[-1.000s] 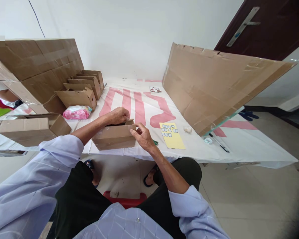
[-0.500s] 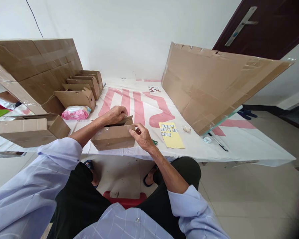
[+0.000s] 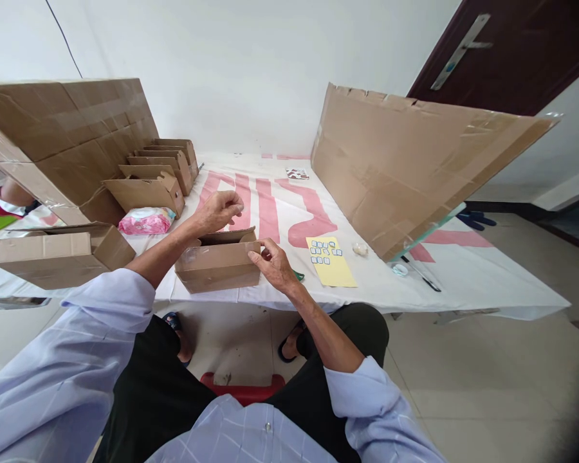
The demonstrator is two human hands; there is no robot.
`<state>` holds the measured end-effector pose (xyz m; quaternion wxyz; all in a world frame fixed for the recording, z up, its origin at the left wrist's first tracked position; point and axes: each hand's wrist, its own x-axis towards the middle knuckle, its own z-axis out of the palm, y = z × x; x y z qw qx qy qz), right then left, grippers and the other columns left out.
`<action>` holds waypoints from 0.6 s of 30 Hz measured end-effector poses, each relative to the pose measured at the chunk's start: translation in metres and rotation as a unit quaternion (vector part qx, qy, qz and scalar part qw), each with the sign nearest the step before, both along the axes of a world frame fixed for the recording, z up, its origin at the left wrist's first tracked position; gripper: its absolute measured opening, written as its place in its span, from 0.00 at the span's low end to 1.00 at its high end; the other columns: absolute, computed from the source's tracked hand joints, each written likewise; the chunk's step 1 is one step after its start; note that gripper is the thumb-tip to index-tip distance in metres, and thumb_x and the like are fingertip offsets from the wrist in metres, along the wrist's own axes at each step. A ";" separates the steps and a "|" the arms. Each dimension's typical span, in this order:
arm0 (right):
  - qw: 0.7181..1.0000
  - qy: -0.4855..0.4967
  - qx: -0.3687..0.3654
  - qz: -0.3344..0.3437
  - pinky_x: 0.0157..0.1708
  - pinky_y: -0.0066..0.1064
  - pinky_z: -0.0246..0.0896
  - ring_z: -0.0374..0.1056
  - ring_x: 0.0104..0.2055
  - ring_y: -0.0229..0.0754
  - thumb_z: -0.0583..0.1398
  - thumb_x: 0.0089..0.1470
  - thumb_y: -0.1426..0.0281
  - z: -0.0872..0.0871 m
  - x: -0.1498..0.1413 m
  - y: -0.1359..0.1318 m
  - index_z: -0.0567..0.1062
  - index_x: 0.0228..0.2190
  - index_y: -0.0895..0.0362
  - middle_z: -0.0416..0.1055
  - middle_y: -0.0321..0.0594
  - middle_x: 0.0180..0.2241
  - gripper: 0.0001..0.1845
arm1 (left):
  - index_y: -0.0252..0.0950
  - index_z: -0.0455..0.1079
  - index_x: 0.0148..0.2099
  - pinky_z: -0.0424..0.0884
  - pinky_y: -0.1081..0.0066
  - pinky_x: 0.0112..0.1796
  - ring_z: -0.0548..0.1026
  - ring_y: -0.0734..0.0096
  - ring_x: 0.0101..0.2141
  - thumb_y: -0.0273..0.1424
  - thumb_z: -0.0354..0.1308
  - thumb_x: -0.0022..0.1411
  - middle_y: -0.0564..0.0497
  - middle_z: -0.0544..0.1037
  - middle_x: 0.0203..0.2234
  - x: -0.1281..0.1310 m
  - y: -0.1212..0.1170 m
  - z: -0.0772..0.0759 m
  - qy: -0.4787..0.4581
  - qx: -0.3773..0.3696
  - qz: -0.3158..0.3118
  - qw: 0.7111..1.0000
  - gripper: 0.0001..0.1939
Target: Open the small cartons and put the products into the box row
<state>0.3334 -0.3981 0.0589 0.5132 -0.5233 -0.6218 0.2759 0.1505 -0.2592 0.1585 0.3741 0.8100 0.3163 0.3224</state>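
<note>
A small open-topped cardboard box (image 3: 217, 267) sits near the table's front edge, and most of its inside is hidden from view. My right hand (image 3: 276, 265) pinches the right end of its rim between thumb and fingers. Above and behind the box's left part hovers my left hand (image 3: 220, 211), apart from the box. Its fingers are curled with the tips together, and whatever they may hold is too small to make out. To the right of my right hand lies a yellow sheet (image 3: 331, 263) bearing several small outlined stickers. A green item (image 3: 299, 276) shows partly behind my right wrist.
Another cardboard box (image 3: 48, 257) stands at left, beside a pink pack (image 3: 147, 220). Several cardboard compartments (image 3: 147, 193) line the large left panel (image 3: 96, 122). A large cardboard panel (image 3: 415, 161) leans at right, near a crumpled bit (image 3: 360, 249), a tape roll (image 3: 400, 270) and a dark pen-like stick (image 3: 422, 275).
My left hand has risen from the box's opening and moved slightly left and away. My right hand keeps its hold on the rim. The view has shifted a little.
</note>
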 end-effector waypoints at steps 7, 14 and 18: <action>0.995 0.066 0.045 -0.067 0.39 0.36 0.69 0.67 0.36 0.41 0.68 0.55 0.53 0.008 0.001 -0.001 0.78 0.44 0.52 0.79 0.40 0.43 0.20 | 0.34 0.77 0.36 0.73 0.73 0.32 0.74 0.72 0.31 0.42 0.68 0.57 0.50 0.79 0.29 -0.004 -0.024 0.010 -0.020 -0.063 -0.037 0.997 0.15; 0.987 0.124 0.082 -0.066 0.38 0.35 0.71 0.69 0.35 0.41 0.71 0.55 0.46 0.029 -0.008 -0.002 0.80 0.42 0.52 0.79 0.38 0.39 0.25 | 0.33 0.76 0.36 0.63 0.74 0.27 0.69 0.74 0.26 0.45 0.65 0.60 0.51 0.77 0.26 0.000 -0.057 0.020 0.037 -0.033 -0.079 0.996 0.18; 0.982 0.161 0.068 -0.072 0.40 0.36 0.72 0.72 0.36 0.42 0.69 0.57 0.43 0.030 -0.014 -0.006 0.80 0.37 0.52 0.79 0.37 0.34 0.25 | 0.34 0.77 0.36 0.65 0.73 0.28 0.71 0.71 0.27 0.47 0.64 0.60 0.49 0.79 0.26 0.005 -0.065 0.018 0.062 0.010 -0.074 0.995 0.19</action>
